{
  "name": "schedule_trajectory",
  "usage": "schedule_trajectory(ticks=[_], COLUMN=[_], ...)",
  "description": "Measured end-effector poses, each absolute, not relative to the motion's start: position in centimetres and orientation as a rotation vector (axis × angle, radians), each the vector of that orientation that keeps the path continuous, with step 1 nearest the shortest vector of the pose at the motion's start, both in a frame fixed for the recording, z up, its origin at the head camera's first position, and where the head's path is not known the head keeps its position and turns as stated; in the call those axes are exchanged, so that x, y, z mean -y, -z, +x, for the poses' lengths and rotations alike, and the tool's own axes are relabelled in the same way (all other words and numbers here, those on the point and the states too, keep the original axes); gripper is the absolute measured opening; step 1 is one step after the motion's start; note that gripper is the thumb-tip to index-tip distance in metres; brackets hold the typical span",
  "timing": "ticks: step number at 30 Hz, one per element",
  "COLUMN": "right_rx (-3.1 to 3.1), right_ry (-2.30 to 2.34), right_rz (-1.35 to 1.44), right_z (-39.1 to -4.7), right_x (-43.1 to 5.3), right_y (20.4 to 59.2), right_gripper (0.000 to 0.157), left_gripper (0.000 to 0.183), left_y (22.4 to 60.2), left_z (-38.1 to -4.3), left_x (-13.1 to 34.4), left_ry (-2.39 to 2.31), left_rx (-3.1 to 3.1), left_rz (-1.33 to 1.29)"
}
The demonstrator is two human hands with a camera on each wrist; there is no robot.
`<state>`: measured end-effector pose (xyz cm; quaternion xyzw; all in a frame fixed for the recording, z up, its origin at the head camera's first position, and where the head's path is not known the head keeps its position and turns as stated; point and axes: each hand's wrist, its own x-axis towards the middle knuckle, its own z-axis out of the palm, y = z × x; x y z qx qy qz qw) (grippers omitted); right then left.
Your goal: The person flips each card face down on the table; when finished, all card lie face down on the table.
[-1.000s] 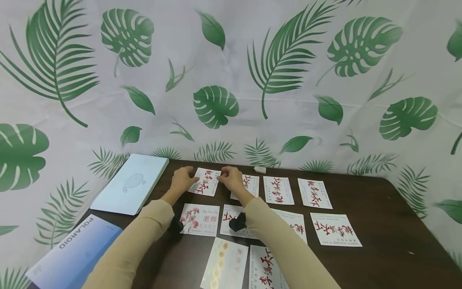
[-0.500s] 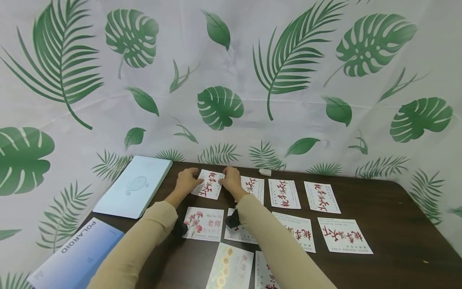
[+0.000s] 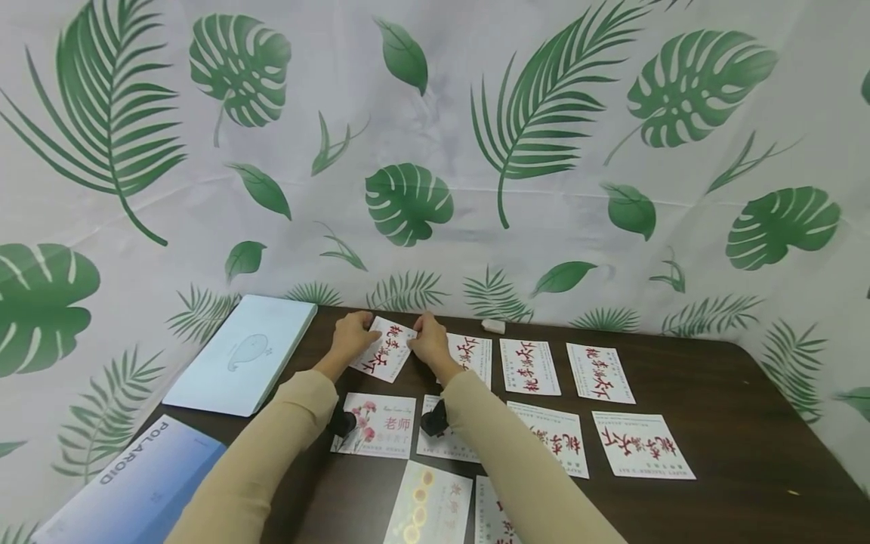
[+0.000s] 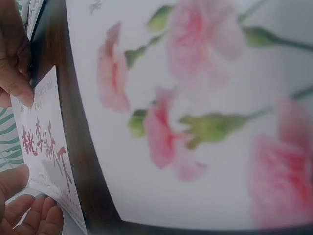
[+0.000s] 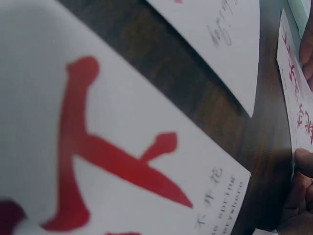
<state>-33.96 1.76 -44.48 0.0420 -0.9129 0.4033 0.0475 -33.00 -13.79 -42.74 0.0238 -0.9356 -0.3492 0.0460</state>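
1. A pale fabric backdrop (image 3: 326, 91) printed with green leaves fills the view behind the table, with faint creases across it.
2. The dark brown wood-grained table (image 3: 734, 446) meets it at the far edge; its front has a soft sheen, and its far right corner is rounded.
3. At the table's left, a blue box (image 3: 136, 483) lettered POLAROID sits nearer the person than a flat pale blue case (image 3: 248, 355) with a whale drawing.
4. Red-lettered cards (image 3: 643, 446) lie in loose rows, along with a carnation card (image 3: 390, 434) and a sunflower card (image 3: 438, 502).
5. The left hand (image 3: 351, 338) and right hand (image 3: 431, 341) are nearly closed, each pinching an edge of one card between thumb and fingers.
6. That held card (image 3: 389, 355) is angled near the back edge, beyond the carnation card; whether it fully touches the wood, I cannot tell.
7. A small white block (image 3: 493, 326) rests by the backdrop.
8. A tiny yellowish speck (image 3: 793, 493) marks the right side.
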Motion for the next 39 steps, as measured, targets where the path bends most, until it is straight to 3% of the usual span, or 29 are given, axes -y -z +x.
schedule_trajectory(ticks=[9, 19, 26, 34, 39], right_rx=[2.731, 2.667, 2.657, 2.719, 2.741], right_ry=[-1.313, -1.354, -1.479, -1.566, -1.473], right_rz=[0.129, 0.052, 0.192, 0.268, 0.329], right_z=[-33.9, -32.7, -30.8, -29.0, -28.8], right_x=[-1.9, -1.6, 0.0, 0.9, 0.7], right_y=[44.7, 44.2, 42.9, 41.5, 40.7], right_gripper=[0.021, 0.024, 0.02, 0.034, 0.023], left_gripper=[0.027, 0.024, 0.026, 0.023, 0.02], left_y=[43.0, 42.2, 41.1, 39.3, 38.6], left_z=[-32.8, -32.6, -32.8, -32.0, -31.6], left_x=[14.0, 14.7, 15.2, 14.3, 13.5], left_ry=[1.226, 1.587, 1.666, 1.587, 1.577], left_rx=[2.769, 2.681, 2.607, 2.651, 2.642], left_rz=[0.241, 0.348, 0.341, 0.274, 0.232])
